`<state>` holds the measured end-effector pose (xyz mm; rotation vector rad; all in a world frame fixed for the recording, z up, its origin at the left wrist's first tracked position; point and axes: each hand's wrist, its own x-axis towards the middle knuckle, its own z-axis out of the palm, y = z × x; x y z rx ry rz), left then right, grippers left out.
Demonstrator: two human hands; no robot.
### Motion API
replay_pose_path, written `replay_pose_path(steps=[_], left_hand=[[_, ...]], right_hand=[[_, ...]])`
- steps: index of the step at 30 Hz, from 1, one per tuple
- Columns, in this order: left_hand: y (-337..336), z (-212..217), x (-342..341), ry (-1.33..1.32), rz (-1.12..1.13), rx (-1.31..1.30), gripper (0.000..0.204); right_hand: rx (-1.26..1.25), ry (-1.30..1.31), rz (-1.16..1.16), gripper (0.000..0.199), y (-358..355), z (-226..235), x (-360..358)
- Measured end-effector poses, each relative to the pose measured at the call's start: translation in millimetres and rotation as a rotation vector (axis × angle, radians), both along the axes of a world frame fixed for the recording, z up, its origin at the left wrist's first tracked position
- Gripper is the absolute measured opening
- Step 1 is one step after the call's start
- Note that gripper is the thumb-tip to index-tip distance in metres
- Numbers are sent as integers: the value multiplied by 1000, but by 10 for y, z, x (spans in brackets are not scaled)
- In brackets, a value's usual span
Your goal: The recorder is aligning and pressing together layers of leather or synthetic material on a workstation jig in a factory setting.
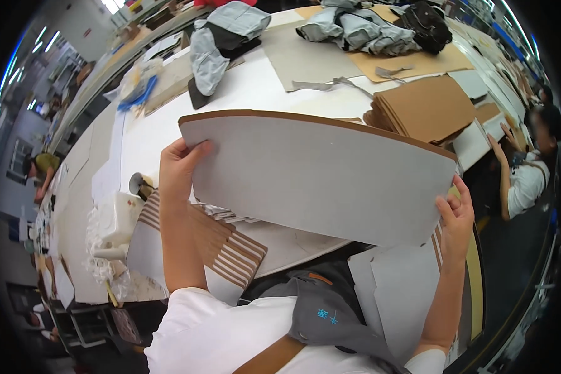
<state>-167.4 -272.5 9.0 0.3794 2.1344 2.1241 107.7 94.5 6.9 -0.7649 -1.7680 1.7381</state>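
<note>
The big board is in the middle of the picture, held up at both ends. It is long and flat, and the side we see is plain pale grey. Its top edge bends in a soft curve, and its bottom edge is shorter than the top. Both short ends lean in as they go down. A thin brown strip runs along the top edge; I can't tell if it is the board's back or another board behind it. The board tilts, with its left end higher than its right.
</note>
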Motion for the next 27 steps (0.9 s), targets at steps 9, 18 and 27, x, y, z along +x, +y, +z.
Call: replay_pose_path(steps=[9, 18, 27], left_hand=[[69, 63, 335, -178, -182, 60, 20], [1348, -760, 1043, -305, -796, -321, 34], [1838, -657, 1133, 572, -873, -500, 44]], right_hand=[[14, -107, -125, 62, -45, 107, 497], [450, -720, -394, 51, -31, -182, 2539], [795, -422, 20, 34, -486, -501, 712]])
